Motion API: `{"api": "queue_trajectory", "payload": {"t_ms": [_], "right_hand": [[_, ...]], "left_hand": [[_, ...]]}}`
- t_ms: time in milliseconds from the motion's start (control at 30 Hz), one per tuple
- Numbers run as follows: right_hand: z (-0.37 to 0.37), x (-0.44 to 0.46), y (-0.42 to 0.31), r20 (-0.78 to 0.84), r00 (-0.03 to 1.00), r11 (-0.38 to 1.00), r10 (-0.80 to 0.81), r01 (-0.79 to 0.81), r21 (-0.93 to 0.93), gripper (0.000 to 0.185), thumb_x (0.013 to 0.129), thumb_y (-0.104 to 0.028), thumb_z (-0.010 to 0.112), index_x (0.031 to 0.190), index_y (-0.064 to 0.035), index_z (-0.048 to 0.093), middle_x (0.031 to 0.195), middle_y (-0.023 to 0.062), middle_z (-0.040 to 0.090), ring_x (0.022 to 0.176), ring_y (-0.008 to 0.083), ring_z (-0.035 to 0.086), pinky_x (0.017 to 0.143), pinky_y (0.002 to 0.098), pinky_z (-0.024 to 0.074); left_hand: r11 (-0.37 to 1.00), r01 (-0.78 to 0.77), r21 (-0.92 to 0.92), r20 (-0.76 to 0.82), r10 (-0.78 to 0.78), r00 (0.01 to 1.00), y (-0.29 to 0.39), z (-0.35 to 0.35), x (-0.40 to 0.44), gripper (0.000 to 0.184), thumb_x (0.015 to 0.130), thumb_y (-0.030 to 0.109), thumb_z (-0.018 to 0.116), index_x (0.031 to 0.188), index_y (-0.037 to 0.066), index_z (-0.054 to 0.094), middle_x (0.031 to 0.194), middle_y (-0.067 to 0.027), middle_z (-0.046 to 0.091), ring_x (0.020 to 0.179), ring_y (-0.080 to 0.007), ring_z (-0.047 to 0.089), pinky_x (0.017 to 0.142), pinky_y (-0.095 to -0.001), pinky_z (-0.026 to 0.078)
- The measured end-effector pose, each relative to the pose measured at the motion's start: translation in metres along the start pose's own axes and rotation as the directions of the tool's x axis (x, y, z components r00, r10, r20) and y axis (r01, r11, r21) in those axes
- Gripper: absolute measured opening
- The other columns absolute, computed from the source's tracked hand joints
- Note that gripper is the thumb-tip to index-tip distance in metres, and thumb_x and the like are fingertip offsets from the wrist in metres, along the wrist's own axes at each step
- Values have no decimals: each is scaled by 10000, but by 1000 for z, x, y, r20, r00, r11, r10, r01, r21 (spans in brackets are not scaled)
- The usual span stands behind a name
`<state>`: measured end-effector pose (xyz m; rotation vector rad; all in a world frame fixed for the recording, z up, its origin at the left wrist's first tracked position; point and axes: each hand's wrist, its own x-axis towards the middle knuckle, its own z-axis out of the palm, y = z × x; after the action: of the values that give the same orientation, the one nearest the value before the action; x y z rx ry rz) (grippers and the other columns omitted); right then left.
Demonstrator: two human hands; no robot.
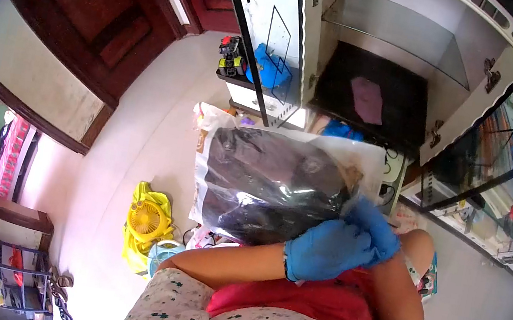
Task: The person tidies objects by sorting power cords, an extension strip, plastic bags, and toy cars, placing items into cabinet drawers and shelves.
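A large clear plastic bag with dark folded contents lies in front of me, across my lap. Both my hands wear blue gloves and meet at the bag's lower right edge. My left hand is closed there, its fingers curled in against the other glove. Just beyond it, my right hand is closed on the bag's plastic edge. The gloves overlap, so the fingertips are partly hidden. Red cloth lies below my hands, over my lap.
Ahead stands an open cabinet with a glass shelf and a purple cloth inside. Its glass-panelled doors swing out on both sides. A yellow fan is on the floor at left. A shoe rack stands at lower left.
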<state>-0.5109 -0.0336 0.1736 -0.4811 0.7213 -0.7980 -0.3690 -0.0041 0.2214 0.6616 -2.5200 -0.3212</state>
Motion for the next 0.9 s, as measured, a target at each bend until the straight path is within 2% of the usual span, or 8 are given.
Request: {"api": "queue_trajectory", "payload": {"t_ms": [200, 367, 433, 467, 533, 633, 767, 900], "right_hand": [[24, 13, -7, -49, 999, 968, -17, 4, -253, 350, 869, -130, 538, 1194, -17, 475, 1083, 86, 563, 984, 162, 535, 843, 288, 445], [6, 18, -7, -62, 986, 944, -155, 130, -303, 417, 865, -135, 544, 1246, -20, 419, 1131, 88, 533, 1004, 194, 524, 882, 312, 433], [26, 8, -34, -234, 935, 963, -267, 248, -108, 470, 864, -198, 547, 1270, -24, 389, 1194, 94, 494, 1087, 217, 474, 948, 344, 379], [27, 1, -51, -126, 934, 942, -335, 332, -48, 522, 861, -259, 541, 1293, -24, 364, 1249, 103, 458, 1155, 234, 419, 997, 356, 323], [6, -4, -78, -192, 808, 830, -558, 536, -156, 545, 855, -295, 553, 1294, -21, 384, 1261, 105, 459, 1152, 236, 428, 995, 346, 328], [7, -34, -120, -173, 716, 735, -676, 670, -101, 437, 884, -236, 517, 1245, -3, 432, 1206, 113, 506, 1099, 213, 485, 953, 327, 384], [0, -41, -148, -192, 447, 480, -874, 728, -490, 330, 875, -148, 532, 1158, 18, 499, 1048, 70, 583, 907, 145, 567, 807, 281, 465], [-31, -33, -161, -152, 459, 457, -875, 682, -572, 322, 867, -159, 548, 1135, 18, 521, 1019, 52, 592, 876, 122, 565, 789, 266, 460]], "left_hand": [[999, -18, -43, 158, 24, 987, -4, 24, -3, 125, 720, 85, 496, 820, 25, 539, 795, -186, 542, 715, -338, 560, 616, -423, 468], [990, -73, -120, 94, 85, 992, -1, 2, 0, 226, 708, 77, 510, 922, 29, 565, 822, -183, 565, 727, -330, 573, 640, -401, 477], [975, -217, 56, -143, 223, 964, 5, -17, 5, 349, 690, 66, 533, 1038, 50, 560, 853, -134, 569, 782, -288, 578, 635, -390, 476], [973, -226, 46, -142, 230, 963, 6, -25, 5, 349, 690, 66, 533, 1038, 50, 560, 853, -134, 569, 782, -288, 578, 635, -390, 476], [968, -199, 150, -311, 237, 920, 7, -40, 1, 450, 652, 26, 567, 1099, 60, 548, 952, -103, 569, 857, -255, 562, 684, -371, 468], [991, -20, 132, -303, 60, 951, -17, -77, 2, 435, 665, -43, 572, 1092, 39, 557, 1092, -137, 550, 955, -263, 543, 773, -368, 441], [984, 151, 96, -428, -96, 899, -56, -93, -2, 407, 731, -57, 535, 1131, 21, 538, 1135, -151, 541, 1019, -294, 526, 848, -365, 412], [965, 259, 46, -425, -216, 879, -67, -85, -5, 429, 731, -70, 520, 1150, 23, 527, 1138, -150, 541, 1048, -307, 513, 884, -356, 394]]}}
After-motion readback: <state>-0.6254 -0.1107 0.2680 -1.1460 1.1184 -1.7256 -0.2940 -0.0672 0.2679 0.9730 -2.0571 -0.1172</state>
